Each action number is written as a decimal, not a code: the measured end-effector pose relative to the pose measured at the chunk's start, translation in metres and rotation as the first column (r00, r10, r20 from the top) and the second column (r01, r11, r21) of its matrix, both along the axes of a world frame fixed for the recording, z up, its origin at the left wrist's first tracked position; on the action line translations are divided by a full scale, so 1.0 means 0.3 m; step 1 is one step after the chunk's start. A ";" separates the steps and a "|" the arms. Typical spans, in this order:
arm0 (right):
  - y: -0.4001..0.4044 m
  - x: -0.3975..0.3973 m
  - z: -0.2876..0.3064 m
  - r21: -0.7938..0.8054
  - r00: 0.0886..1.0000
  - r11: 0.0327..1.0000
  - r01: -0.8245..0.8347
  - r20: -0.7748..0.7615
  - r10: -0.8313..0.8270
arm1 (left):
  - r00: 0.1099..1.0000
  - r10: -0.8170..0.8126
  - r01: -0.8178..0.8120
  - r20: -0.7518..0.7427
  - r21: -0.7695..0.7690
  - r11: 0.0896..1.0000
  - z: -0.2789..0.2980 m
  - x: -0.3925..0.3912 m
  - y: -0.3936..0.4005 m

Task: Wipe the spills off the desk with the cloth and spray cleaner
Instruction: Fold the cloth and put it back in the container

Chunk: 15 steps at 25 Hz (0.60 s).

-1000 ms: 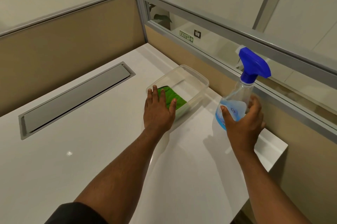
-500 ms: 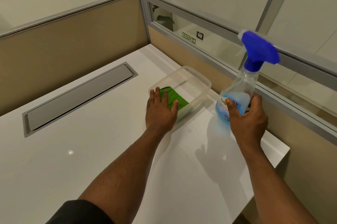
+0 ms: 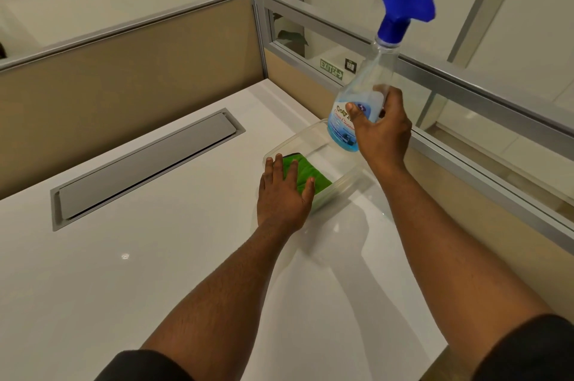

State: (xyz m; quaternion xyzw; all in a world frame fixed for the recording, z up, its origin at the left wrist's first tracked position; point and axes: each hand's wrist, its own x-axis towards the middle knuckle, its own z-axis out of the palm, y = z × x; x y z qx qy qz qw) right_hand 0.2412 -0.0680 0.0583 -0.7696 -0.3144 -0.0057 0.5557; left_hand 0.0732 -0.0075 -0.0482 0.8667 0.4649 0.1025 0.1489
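Head view — bottle (image 3: pixel 357 107) in right hand (image 3: pixel 383 132).

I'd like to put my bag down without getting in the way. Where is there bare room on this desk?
The white desk is bare in front of the grey cable hatch, left of the left hand. The right side is crowded: clear container with green cloth, and the right hand holding the spray bottle.

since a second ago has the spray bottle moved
Yes. The right hand has lifted the spray bottle off the desk; its blue head now shows above the partition rail.
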 end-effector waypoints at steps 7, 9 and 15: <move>0.073 0.015 -0.139 -0.172 0.994 0.980 -0.100 -0.053 0.092 | 1.000 0.004 -0.004 -0.005 -0.033 0.999 0.013 0.002 -0.005; 0.075 0.015 -0.163 -0.233 0.995 0.968 -0.096 -0.035 0.091 | 1.000 0.000 -0.001 -0.004 -0.035 0.999 0.015 0.001 -0.004; 0.067 0.026 -0.214 -0.347 0.994 0.932 -0.102 -0.005 0.106 | 1.000 -0.009 0.009 -0.002 -0.042 0.999 0.013 0.001 -0.001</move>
